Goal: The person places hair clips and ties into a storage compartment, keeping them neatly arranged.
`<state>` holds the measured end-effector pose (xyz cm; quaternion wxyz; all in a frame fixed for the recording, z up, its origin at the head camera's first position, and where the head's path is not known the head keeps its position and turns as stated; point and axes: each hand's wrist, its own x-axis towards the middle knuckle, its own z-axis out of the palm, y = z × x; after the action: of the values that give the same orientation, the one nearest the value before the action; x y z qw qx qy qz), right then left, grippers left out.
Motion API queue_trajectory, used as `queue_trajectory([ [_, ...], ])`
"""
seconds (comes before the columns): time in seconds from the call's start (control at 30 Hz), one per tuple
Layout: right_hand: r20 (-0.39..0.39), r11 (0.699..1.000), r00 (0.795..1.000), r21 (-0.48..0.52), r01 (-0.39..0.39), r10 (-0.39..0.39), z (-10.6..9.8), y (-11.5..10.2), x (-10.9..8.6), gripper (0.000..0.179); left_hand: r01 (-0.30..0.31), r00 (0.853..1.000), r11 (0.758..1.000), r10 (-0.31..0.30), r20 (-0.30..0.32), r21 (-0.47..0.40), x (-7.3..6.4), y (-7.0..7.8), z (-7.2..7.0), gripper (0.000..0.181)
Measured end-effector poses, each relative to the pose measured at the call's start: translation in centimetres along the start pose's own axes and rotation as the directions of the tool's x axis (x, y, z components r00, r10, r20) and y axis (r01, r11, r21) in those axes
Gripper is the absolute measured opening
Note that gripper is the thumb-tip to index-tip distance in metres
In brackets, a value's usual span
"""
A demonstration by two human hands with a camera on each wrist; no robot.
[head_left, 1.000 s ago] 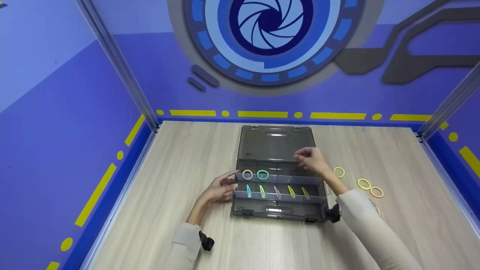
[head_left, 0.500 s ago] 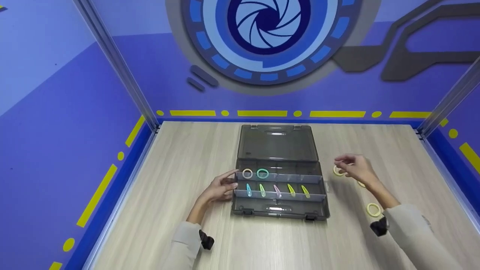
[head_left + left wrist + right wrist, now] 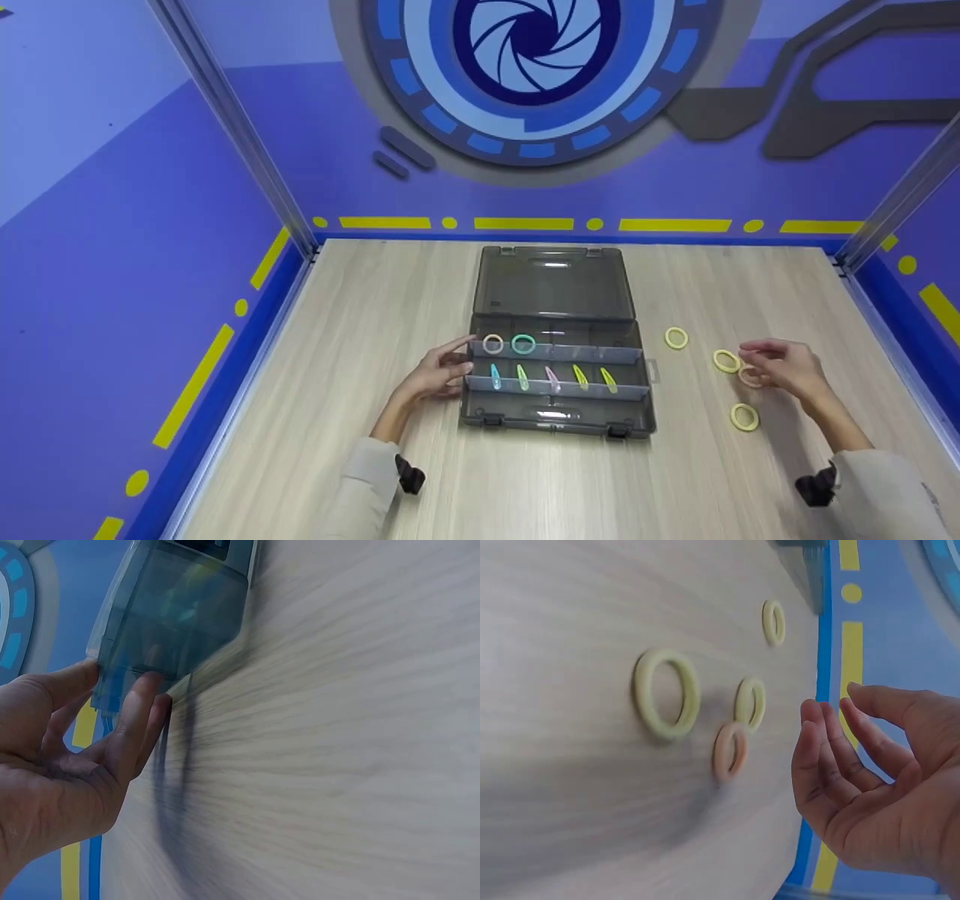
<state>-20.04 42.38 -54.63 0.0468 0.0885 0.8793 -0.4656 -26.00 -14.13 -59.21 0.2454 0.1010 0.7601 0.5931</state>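
Observation:
A translucent grey storage box (image 3: 555, 424) lies with its lid (image 3: 553, 283) folded back. My left hand (image 3: 433, 373) rests fingers and thumb against the box's left end; in the left wrist view that hand (image 3: 82, 757) touches the end wall. My right hand (image 3: 789, 369) hovers over a peach hair tie (image 3: 748, 376), fingers bent and partly covering it. The right wrist view shows this hand (image 3: 877, 780) with nothing between its fingertips, apart from the peach hair tie (image 3: 730, 752). Beside it lie yellow hair ties (image 3: 726, 361), (image 3: 744, 427).
Another yellow hair tie (image 3: 676, 347) lies farther back. In the box's back row are a peach hair tie (image 3: 493, 352) and a green one (image 3: 523, 352). Several snap hair clips (image 3: 522, 377) line the middle row. Blue walls (image 3: 225, 300) enclose the wooden table (image 3: 360, 300).
My right hand has moved from over the box rightward, past the rear yellow hair tie, to the peach one on the table. The left hand stays at the box's left end.

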Motion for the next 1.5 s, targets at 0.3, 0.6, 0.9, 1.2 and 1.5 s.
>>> queue_trajectory([
  [0.3, 0.042, 0.995, 0.997, -0.082, -0.064, 0.068, -0.6, 3.4, -1.3, 0.041, 0.004, 1.0, 1.0, -0.004, -0.016, -0.017, -0.1, 0.0, 0.1, 0.06],
  [0.6, 0.084, 0.992, 0.99, -0.066, -0.105, 0.11, -0.3, 4.9, -1.9, 0.042, 0.036, 0.999, 0.998, -0.037, -0.025, -0.049, -0.1, -0.2, 0.4, 0.06],
  [0.9, 0.169, 0.994, 0.98, -0.023, -0.104, 0.106, -0.3, 5.0, -2.4, 0.046, 0.005, 1.0, 1.0, -0.005, -0.024, -0.025, -0.1, -0.2, 0.2, 0.061],
  [1.2, 0.215, 0.995, 0.972, -0.071, -0.075, 0.089, 0.1, 4.8, -2.9, 0.047, 0.032, 0.999, 0.999, -0.033, -0.037, -0.041, -0.2, -0.2, 0.2, 0.06],
  [1.5, 0.117, 0.984, 0.993, -0.177, -0.011, 0.032, 1.0, 5.1, -2.6, 0.03, 0.046, 0.997, 0.998, -0.049, -0.055, -0.041, -0.1, -0.2, 0.2, 0.059],
])
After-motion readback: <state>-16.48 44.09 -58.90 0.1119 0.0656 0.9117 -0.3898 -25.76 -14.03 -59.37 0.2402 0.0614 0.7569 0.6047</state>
